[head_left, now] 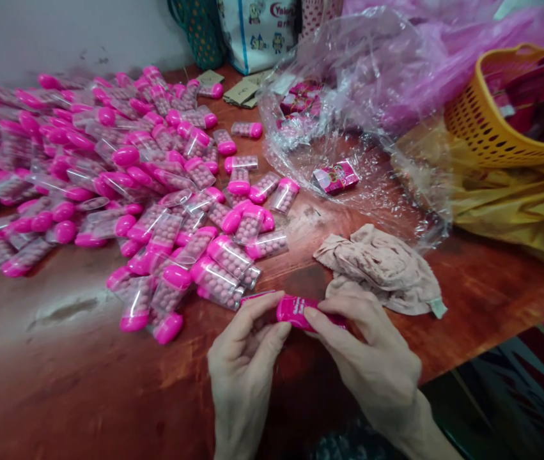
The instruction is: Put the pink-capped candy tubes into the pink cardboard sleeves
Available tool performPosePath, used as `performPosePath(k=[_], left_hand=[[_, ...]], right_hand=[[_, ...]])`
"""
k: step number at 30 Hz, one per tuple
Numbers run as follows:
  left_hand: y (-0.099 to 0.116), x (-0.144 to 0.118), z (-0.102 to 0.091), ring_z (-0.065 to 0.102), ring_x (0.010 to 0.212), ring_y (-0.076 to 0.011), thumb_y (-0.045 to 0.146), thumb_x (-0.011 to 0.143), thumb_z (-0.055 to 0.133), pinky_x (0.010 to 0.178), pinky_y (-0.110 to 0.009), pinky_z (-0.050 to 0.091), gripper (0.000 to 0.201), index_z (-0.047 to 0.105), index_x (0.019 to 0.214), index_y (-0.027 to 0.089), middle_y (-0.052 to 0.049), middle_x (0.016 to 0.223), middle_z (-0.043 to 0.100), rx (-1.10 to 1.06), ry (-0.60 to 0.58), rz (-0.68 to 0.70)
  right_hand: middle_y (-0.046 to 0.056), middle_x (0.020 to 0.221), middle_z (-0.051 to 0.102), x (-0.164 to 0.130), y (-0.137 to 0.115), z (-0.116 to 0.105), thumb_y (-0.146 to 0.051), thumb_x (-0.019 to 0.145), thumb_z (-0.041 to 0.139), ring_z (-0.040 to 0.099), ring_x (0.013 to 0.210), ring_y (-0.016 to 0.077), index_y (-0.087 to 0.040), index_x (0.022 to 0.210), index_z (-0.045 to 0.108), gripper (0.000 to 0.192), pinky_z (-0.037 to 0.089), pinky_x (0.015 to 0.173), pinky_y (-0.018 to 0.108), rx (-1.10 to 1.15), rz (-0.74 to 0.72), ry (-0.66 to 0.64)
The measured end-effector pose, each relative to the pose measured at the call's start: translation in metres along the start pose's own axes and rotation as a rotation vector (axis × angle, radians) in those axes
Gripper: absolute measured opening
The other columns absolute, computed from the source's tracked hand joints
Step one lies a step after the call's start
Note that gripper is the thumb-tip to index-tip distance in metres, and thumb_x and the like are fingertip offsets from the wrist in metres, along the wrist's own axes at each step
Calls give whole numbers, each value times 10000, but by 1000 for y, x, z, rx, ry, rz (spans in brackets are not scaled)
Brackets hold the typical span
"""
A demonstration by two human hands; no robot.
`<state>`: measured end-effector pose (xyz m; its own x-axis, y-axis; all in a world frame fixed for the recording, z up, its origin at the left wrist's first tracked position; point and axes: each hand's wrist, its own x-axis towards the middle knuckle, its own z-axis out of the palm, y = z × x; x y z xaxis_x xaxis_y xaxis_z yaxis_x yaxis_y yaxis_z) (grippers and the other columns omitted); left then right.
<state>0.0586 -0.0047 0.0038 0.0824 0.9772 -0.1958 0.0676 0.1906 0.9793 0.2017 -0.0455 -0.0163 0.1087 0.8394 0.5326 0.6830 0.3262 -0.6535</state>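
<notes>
Both hands are together at the table's near edge, on a small bright pink pack (293, 309) with white lettering. My left hand (247, 358) pinches its left end between thumb and fingers. The fingers of my right hand (372, 358) close on the other end, thumb pressed over the printed face. Much of the pack is hidden by my fingers, so its full shape cannot be told. Just beyond my left hand lie clear candy containers (218, 278) with pink caps and pale pink balls inside. A crumpled beige cloth (384, 268) rests beyond my right hand.
A large heap of similar candy containers (103, 140) spreads over the left of the wooden table (61, 377). Clear plastic (348, 83) holds printed pink boxes (336, 177). At right, a yellow basket (482, 134) stands over yellow plastic. Bags (257, 38) stand at the back.
</notes>
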Motion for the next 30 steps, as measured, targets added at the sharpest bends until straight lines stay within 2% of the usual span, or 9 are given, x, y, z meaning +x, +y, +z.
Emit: performPosePath(k=[4,9,11,14,16,21,24,26,30], left_hand=[[-3,0,2,648,916,-181,138,749,675,807,-247,529,195,733,907,236,-17,963,720,-20,48,16],[3,-7,12,658,793,-158,131,746,673,788,-252,517,145,748,806,240,12,837,728,166,256,94],[6,-8,17,658,746,-149,131,732,686,739,-239,529,130,744,780,236,19,803,727,160,369,78],[6,-7,19,656,609,-127,150,721,701,605,-215,548,100,731,777,227,29,736,732,-39,470,10],[4,-4,16,668,616,-129,194,745,688,599,-211,551,96,725,830,222,14,761,740,-190,411,-49],[2,3,8,680,834,-184,234,749,690,733,-243,541,212,710,952,178,-89,987,724,-412,-43,-275],[3,6,7,681,701,-155,239,763,676,634,-225,542,223,689,975,174,-90,880,739,-569,-50,-372],[3,7,7,658,610,-122,228,745,695,556,-183,516,231,679,965,160,-86,817,737,-587,-38,-399],[4,7,6,591,463,-84,270,729,715,448,-141,455,172,665,837,146,-22,598,665,-612,-118,-482]], right_hand=[[88,957,639,-4,-10,1,-23,852,534,570,941,221,-170,1135,632,333,527,803,392,-22,-15,-27],[84,887,676,-5,-25,6,-28,858,528,584,899,206,-123,1037,673,249,549,753,318,-77,-110,9],[75,888,675,-6,-28,8,-27,829,572,598,891,211,-148,1056,670,275,556,730,326,-58,-65,64],[50,843,654,-1,-30,11,-12,760,652,614,820,204,-201,1069,669,363,550,655,330,10,45,198],[30,786,635,3,-32,14,0,734,672,611,743,185,-225,1035,682,375,541,610,320,55,87,265],[48,859,619,4,-36,20,-31,804,616,603,819,191,-247,1099,654,368,551,665,321,175,185,272],[84,908,621,2,-36,14,-184,896,540,613,871,200,-187,1121,652,252,551,676,300,357,213,104],[75,853,629,4,-34,8,-225,918,495,631,778,175,-168,1052,681,237,544,613,264,499,314,-18],[13,742,627,11,-29,4,-112,807,626,619,657,132,-191,930,701,165,521,556,205,570,501,39]])
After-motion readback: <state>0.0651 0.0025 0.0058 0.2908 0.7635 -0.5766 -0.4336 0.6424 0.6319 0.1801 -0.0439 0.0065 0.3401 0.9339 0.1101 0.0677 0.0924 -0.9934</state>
